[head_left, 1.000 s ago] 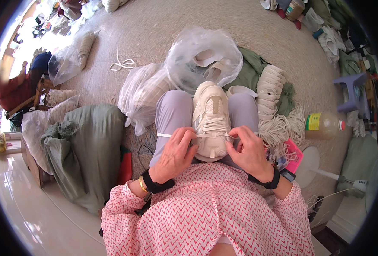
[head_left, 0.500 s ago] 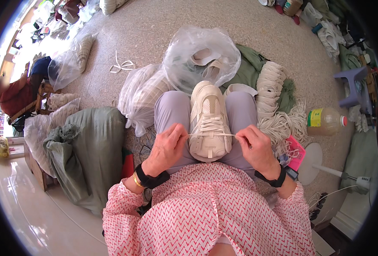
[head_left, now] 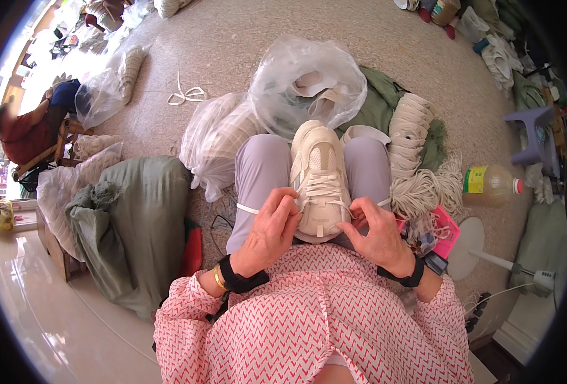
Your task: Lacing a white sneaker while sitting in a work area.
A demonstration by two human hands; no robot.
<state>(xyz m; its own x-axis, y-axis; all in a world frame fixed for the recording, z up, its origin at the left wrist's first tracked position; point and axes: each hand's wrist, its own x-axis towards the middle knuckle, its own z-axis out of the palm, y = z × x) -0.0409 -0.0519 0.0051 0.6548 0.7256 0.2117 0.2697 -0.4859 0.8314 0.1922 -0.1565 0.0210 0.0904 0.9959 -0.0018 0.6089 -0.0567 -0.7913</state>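
The left hand (head_left: 272, 225) and the right hand (head_left: 372, 232) have moved in close to the white shoe (head_left: 320, 179) since a moment ago. Before, they were pulling the white lace (head_left: 247, 209) out wide. Now each hand pinches a bit of lace right beside the shoe, so the lace looks pulled snug through its holes. The shoe sits on the person's lap, between the knees, toe pointing away. Past the knees is a clear plastic bag (head_left: 306, 80) with more shoes. To the right lies a heap of white laces (head_left: 413, 131) on a green cloth (head_left: 379, 105).
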